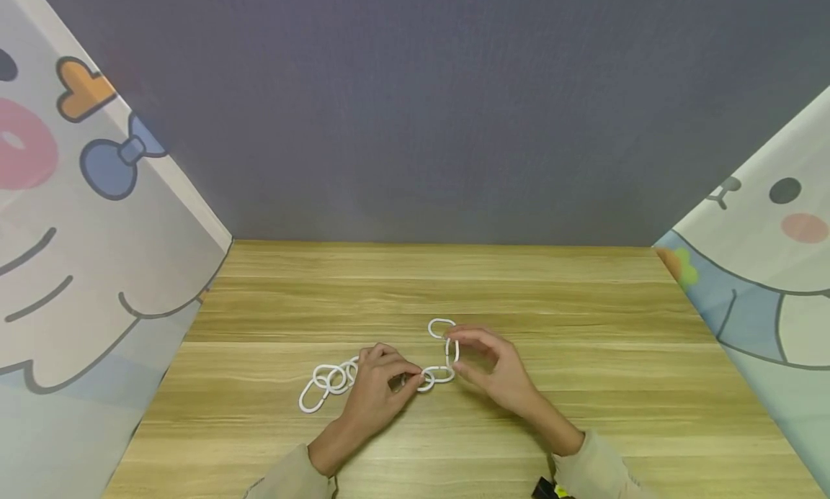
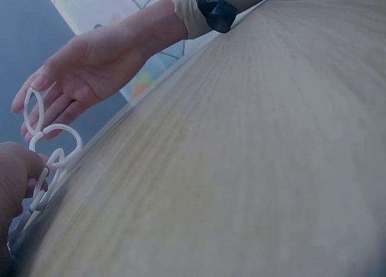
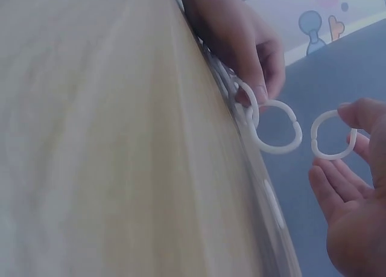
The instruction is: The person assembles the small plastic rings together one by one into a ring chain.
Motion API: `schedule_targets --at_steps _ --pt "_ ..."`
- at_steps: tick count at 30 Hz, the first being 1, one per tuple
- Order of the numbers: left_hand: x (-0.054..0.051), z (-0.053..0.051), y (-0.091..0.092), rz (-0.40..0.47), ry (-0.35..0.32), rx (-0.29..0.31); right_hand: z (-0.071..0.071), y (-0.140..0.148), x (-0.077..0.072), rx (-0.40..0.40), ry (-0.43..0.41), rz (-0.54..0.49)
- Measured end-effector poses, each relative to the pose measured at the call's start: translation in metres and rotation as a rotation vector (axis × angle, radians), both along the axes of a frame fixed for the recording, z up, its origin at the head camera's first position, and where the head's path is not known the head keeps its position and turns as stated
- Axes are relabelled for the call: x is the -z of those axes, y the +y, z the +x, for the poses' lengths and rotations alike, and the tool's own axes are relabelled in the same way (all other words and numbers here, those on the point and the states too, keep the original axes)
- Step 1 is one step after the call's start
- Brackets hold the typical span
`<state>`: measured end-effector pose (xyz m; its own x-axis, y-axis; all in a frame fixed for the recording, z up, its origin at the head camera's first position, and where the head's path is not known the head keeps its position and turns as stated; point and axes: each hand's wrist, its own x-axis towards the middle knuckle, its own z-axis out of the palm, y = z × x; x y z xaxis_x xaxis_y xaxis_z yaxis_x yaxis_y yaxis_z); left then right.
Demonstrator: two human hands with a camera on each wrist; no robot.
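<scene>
A chain of white plastic links (image 1: 331,376) runs under my left hand (image 1: 375,384). The left thumb and index finger pinch a chain link near its right end. From there an end link (image 3: 276,127) stands out towards my right hand (image 1: 496,369). Between the right thumb and fingers is held a single white link (image 3: 333,159), its other fingers extended. A narrow gap shows between it and the end link in the right wrist view, though they overlap in the left wrist view. Part of the chain is hidden beneath the left hand.
Another white link (image 1: 441,320) lies on the wooden table (image 1: 292,283), just beyond the right fingertips. A grey panel (image 1: 441,124) rises at the table's back edge, with cartoon-printed panels on both sides. A black device (image 2: 218,15) sits at the right sleeve.
</scene>
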<state>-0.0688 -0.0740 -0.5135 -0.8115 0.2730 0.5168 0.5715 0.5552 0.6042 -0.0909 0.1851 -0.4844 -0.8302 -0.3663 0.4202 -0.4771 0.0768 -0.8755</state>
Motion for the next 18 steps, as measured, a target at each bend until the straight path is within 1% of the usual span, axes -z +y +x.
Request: schedule_targets --at_steps 3,9,16,18 --pt "-0.0002 -0.0004 0.0000 -0.006 0.008 -0.003 0.0023 -0.0022 0.0013 -0.046 -0.030 -0.021" --pt "0.0001 -0.0005 -0.0003 -0.009 0.011 -0.005 0.0040 -0.0057 0.0054 -0.107 -0.018 -0.038" --pt "-0.0006 -0.0004 -0.0001 -0.009 -0.006 -0.005 0.0081 -0.0073 0.0066 -0.135 -0.127 -0.045" --pt "-0.0005 -0.0002 -0.0001 -0.011 -0.006 -0.006 0.0083 -0.0070 0.0080 -0.146 -0.136 -0.051"
